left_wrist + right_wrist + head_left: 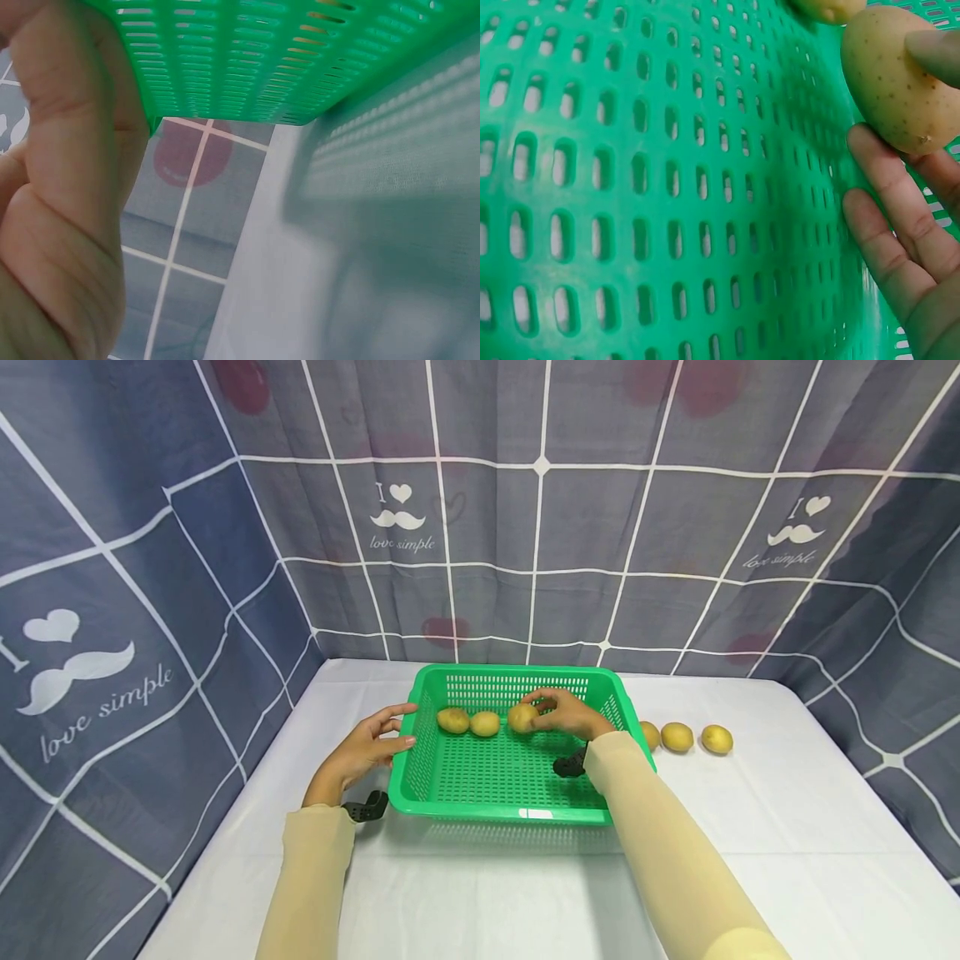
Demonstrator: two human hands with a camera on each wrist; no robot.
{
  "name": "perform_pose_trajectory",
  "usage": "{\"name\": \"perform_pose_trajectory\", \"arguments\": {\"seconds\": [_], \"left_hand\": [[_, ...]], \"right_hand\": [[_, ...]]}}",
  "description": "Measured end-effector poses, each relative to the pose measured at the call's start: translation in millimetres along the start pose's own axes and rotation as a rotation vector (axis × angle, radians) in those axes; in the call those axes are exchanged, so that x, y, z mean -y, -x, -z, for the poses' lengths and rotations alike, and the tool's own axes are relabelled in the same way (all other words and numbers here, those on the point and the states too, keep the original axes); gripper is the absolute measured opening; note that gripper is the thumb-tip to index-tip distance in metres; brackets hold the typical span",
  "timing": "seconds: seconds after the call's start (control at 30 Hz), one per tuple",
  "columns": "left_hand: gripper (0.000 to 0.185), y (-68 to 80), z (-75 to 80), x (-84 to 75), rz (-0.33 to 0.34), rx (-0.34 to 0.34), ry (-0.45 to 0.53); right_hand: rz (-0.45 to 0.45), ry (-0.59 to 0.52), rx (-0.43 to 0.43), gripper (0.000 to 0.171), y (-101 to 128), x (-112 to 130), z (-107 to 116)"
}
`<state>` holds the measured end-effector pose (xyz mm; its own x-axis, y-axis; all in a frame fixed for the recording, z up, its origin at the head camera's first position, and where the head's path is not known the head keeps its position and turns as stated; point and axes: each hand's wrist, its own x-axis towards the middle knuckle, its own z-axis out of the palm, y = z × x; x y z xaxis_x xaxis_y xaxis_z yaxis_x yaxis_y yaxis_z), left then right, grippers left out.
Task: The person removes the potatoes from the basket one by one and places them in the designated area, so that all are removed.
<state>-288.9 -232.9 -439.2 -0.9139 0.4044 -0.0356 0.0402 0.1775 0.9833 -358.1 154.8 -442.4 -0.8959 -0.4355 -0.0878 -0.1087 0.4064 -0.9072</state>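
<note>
A green plastic basket [495,814] with slotted walls stands on the white-covered table. My left hand [363,752] holds its left rim, fingertips and thumb at the edge; in the left wrist view the fingers [67,97] lie against the basket's slotted wall. Inside the basket, my right hand [566,713] pinches a potato [522,718] between thumb and fingers near the back wall. The right wrist view shows this speckled yellow potato [896,82] close over the basket floor. To its left lie a middle potato [484,723] and a leftmost potato [453,720].
Outside the basket on the right, a row of potatoes rests on the white cloth [787,827]: one partly hidden by the rim [649,735], another potato [677,737], and an outermost potato [717,740]. Grey checked curtains [495,518] enclose the table's back and sides.
</note>
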Motion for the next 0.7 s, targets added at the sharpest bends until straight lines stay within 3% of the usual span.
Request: {"name": "perform_pose_trajectory", "arguments": {"seconds": [0.33, 0.7], "left_hand": [[0.067, 0.3, 0.7, -1.1, 0.011, -0.002, -0.007], [0.067, -0.7, -0.3, 0.2, 0.008, -0.004, -0.004]], "right_hand": [[-0.047, -0.241, -0.006, 0.056, -3.2, 0.7, -0.2], [-0.029, -0.270, 0.004, 0.055, -5.2, 0.8, 2.2]]}}
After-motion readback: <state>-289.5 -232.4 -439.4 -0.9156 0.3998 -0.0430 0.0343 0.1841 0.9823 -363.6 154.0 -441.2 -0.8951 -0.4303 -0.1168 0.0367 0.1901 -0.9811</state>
